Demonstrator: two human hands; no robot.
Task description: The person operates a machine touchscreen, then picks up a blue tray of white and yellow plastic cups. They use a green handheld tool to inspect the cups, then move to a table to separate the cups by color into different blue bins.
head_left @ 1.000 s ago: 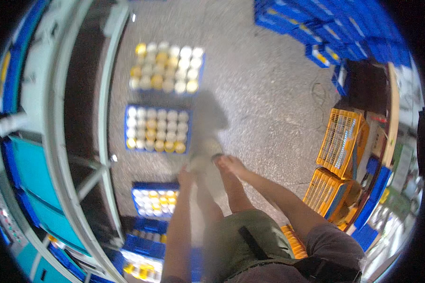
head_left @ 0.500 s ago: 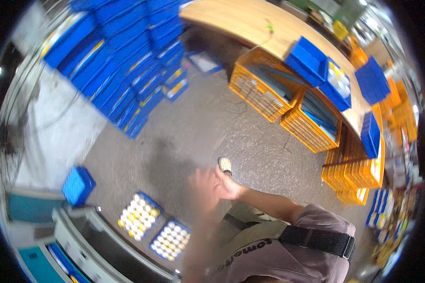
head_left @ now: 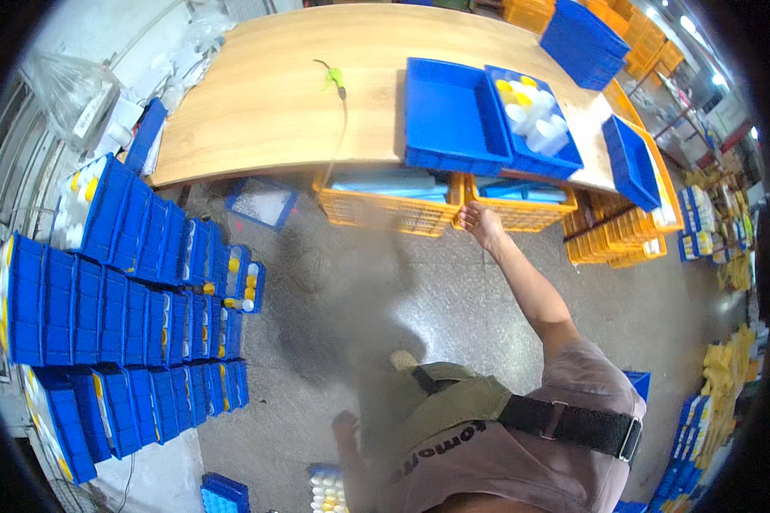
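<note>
My right hand (head_left: 482,224) is stretched forward, its fingers loosely apart and nothing visible in them. It overlaps the rims of two yellow-orange plastic crates under the table's edge; I cannot tell whether it touches them. The right-hand crate (head_left: 522,214) and the left-hand crate (head_left: 385,212) hold blue, flat-looking pieces. Low beside my body hangs my left hand (head_left: 346,432), blurred and partly dim, with its fingers unclear. On the table above the crates sit a shallow blue bin (head_left: 453,111) with a bare bottom and a blue bin (head_left: 565,161) of white and yellow cylindrical pieces.
A green air blow gun (head_left: 334,79) with a hose lies on the wooden table (head_left: 257,94). Tall stacks of blue bins (head_left: 85,312) line the left. Another blue bin (head_left: 631,162) leans at the table's right end. A filled tray (head_left: 327,489) rests on the floor below.
My view has turned toward the table. My hands, together before, are now apart: the right has reached forward to the crates, the left has dropped beside my body.
</note>
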